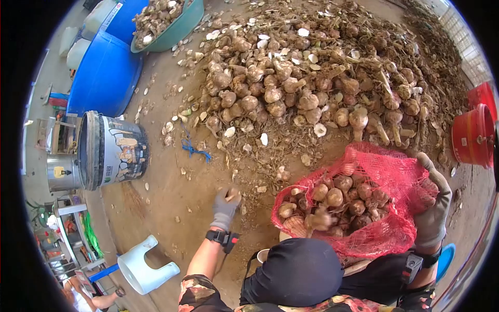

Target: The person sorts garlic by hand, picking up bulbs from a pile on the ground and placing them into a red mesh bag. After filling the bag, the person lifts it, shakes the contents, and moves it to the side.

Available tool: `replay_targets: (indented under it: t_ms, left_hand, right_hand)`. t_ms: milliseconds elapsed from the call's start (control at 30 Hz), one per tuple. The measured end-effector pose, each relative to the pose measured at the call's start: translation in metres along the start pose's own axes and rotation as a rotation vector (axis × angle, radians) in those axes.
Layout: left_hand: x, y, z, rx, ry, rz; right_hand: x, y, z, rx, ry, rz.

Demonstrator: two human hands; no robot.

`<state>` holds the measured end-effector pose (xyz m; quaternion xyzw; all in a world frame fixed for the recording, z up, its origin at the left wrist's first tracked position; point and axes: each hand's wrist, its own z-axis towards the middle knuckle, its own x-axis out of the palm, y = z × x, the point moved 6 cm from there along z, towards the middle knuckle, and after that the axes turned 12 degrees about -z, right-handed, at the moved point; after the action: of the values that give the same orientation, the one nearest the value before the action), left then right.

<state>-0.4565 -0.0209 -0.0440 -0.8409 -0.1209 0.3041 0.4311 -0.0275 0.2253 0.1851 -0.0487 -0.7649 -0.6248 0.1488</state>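
My left hand [226, 207], in a grey glove, is closed low over the dirt floor, left of the mesh bag. Something small and tan shows at its fingers, and I cannot tell what it is. My right hand [434, 210], also gloved, grips the right side of a red mesh bag [400, 229] and holds its mouth wide. Brown, soil-covered bulbs [356, 207] lie inside the bag, in front of my knees. One blurred bulb [320, 220] is over the others at the bag's near side.
Ahead spreads a large heap of bulbs [275, 93] with dry stems. On the left are a black bucket [112, 151], a blue tub [106, 73], a green basin [176, 31] and a pale blue stool [143, 268]. Red buckets [470, 136] stand right. A person [86, 296] is at lower left.
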Motion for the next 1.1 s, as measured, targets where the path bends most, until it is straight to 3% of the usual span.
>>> replay_targets:
  t_ms: [33, 100, 167, 233, 267, 300, 367, 400, 467, 533, 600, 667, 733, 767, 800, 867, 900, 1033, 1100]
  left_hand:
    - [0.020, -0.032, -0.007, -0.179, -0.044, -0.249]
    - [0.073, -0.096, -0.014, 0.013, 0.284, -0.416]
    - [0.116, -0.150, -0.021, 0.257, 0.618, -0.349]
    - [0.116, -0.212, 0.016, 0.633, 0.322, 0.213]
    - [0.112, -0.228, 0.046, 0.573, 0.140, 0.348]
    - [0.104, -0.242, 0.073, 0.507, -0.045, 0.477]
    - [0.104, -0.228, 0.137, 0.443, -0.221, 0.633]
    - [0.108, -0.227, 0.140, 0.447, -0.222, 0.629]
    - [0.116, -0.229, 0.144, 0.544, -0.304, 0.875]
    - [0.109, -0.209, 0.156, 0.599, -0.274, 0.778]
    - [0.101, -0.195, 0.160, 0.723, -0.162, 0.594]
    - [0.091, -0.200, 0.153, 0.743, -0.101, 0.527]
    - [0.091, -0.205, 0.151, 0.780, -0.033, 0.541]
    - [0.091, -0.210, 0.148, 0.813, -0.059, 0.542]
    - [0.093, -0.214, 0.150, 0.817, -0.061, 0.537]
    - [0.098, -0.217, 0.164, 0.654, -0.024, 0.555]
    - [0.099, -0.214, 0.171, 0.645, -0.007, 0.577]
    - [0.094, -0.201, 0.173, 0.836, -0.041, 0.667]
    - [0.095, -0.195, 0.170, 0.795, -0.040, 0.673]
  right_hand:
    - [-0.001, 0.001, 0.002, 0.090, 0.010, -0.010]
    - [-0.010, 0.003, 0.003, -0.017, 0.017, -0.107]
    - [-0.013, 0.013, 0.004, -0.123, 0.021, -0.205]
    - [-0.027, 0.024, 0.005, -0.011, -0.175, -0.218]
    - [-0.038, 0.023, 0.006, -0.021, -0.175, -0.217]
    - [-0.056, 0.026, 0.008, -0.156, -0.175, -0.299]
    - [-0.073, 0.042, 0.003, -0.337, -0.206, -0.404]
    - [-0.069, 0.048, 0.002, -0.342, -0.207, -0.406]
    - [-0.055, 0.059, 0.000, -0.423, -0.242, -0.710]
    - [-0.061, 0.054, 0.007, -0.355, -0.244, -0.673]
    - [-0.059, 0.031, 0.013, -0.175, -0.297, -0.214]
    - [-0.042, 0.021, 0.017, -0.168, -0.264, -0.196]
    - [-0.031, 0.007, 0.017, -0.024, -0.225, -0.059]
    - [-0.010, 0.007, 0.017, 0.071, -0.660, -0.126]
    - [-0.015, -0.011, 0.020, 0.273, -0.114, 0.247]
    - [-0.008, -0.029, 0.016, 0.388, -0.079, 0.230]
    - [-0.003, -0.036, 0.013, 0.464, -0.178, 0.261]
    - [0.012, -0.025, 0.006, 0.477, -0.177, 0.236]
    - [0.011, -0.023, 0.005, 0.499, -0.271, 0.279]
